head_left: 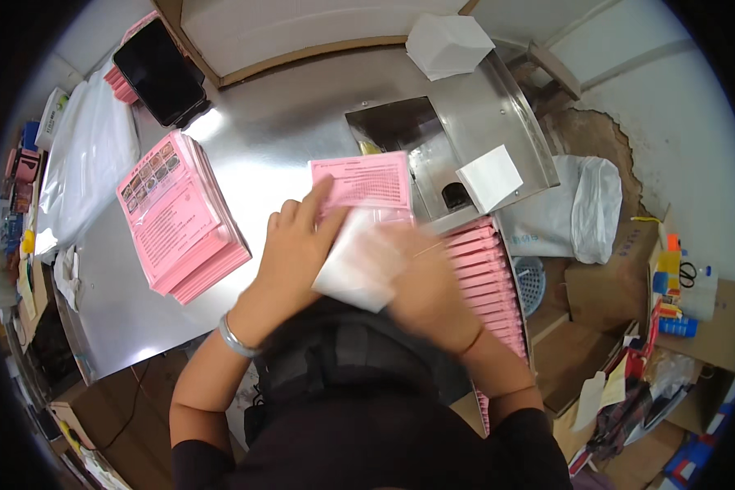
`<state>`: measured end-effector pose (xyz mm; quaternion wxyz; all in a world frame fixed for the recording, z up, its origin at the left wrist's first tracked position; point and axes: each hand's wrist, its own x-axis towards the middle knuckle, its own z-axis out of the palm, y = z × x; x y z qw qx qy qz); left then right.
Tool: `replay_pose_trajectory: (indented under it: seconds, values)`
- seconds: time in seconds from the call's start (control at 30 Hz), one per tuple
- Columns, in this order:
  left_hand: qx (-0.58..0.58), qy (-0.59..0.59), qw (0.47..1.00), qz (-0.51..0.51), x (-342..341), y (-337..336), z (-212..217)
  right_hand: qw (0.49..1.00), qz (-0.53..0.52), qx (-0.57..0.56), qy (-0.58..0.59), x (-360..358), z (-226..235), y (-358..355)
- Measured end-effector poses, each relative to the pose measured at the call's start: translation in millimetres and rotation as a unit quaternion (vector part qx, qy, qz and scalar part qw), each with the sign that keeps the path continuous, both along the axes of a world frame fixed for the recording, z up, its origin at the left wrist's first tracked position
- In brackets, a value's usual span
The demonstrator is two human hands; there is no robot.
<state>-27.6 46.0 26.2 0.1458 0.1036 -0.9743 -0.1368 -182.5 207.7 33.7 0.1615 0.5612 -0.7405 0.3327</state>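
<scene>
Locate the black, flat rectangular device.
In the head view, the black, flat rectangular device is at the upper left, beyond the large stack of pink printed cards and right of the whitish translucent plastic sheets.

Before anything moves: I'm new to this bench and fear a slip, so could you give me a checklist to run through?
1. Left grip at the pink packet: ok, a finger overlaps its left side in view.
2. Right grip secure on the white sheet: cannot tell, motion blur.
3. Pink packet fully uncovered in view: not ok, a left finger hides part of it.
4. Pink stack apart from both hands: ok, it lies to their left.
5. Black phone out of the way: ok, at the far left.
</scene>
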Motion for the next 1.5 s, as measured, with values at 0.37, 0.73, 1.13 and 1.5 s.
replay_pose_trajectory:
  seconds: [0.37, 0.73, 1.13, 1.5]
  values:
    - [0.366, 0.054, 0.926, -0.078, -4.7, 17.3, 41.7, 0.905, -0.067, 0.419, 0.015, -59.1, -5.2, -68.6]
    - [-0.146, 0.028, 0.937, 0.315, 70.1, -87.3, 22.4, 0.967, -0.223, 0.086, 0.088, -69.0, -19.7, 13.3]
    - [0.099, 0.037, 0.994, 0.021, 0.9, 23.7, -7.3, 0.99, -0.139, 0.031, 0.024, -83.8, 18.2, 32.4]
    - [0.039, 0.142, 0.988, 0.056, 8.4, 22.5, -12.8, 0.988, 0.139, 0.05, 0.036, -4.5, -21.1, -75.3]
